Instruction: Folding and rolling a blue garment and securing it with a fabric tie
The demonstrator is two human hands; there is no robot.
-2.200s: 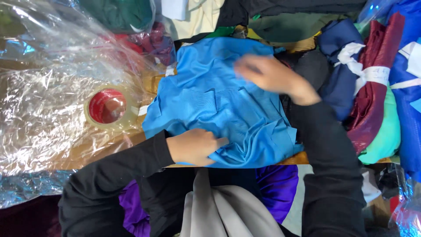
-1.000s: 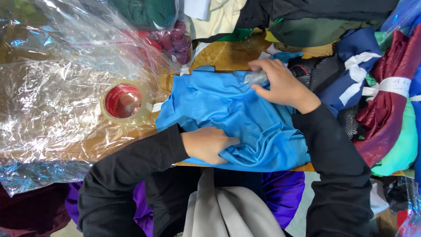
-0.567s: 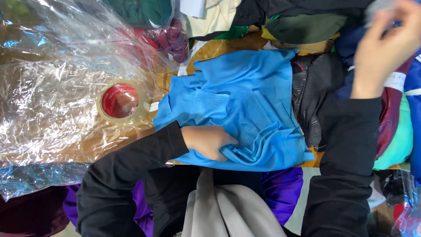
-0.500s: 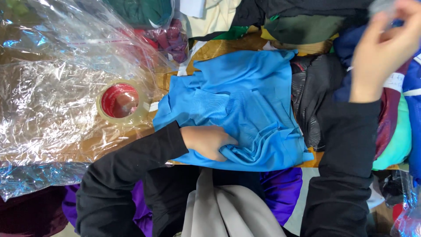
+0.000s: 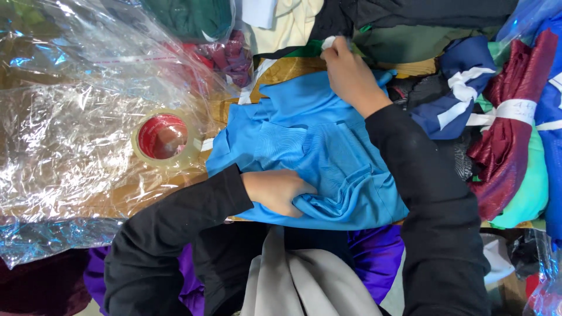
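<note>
Back from the upper right corner, the right hand [image 5: 351,76] now sits at the far edge of the blue garment [image 5: 316,158], fingers pinched on a small pale scrap that may be a tag; the view is too blurred to be sure. From the head camera, the left hand [image 5: 278,190] presses closed on the garment's near edge, so the cloth lies stretched between both hands, its long axis running away from the person across the wooden table [image 5: 281,67]. A tape roll [image 5: 164,137] rests left on crinkled clear plastic [image 5: 70,129]. Fabric bundles [image 5: 503,117] crowd the right, partly cut off
</note>
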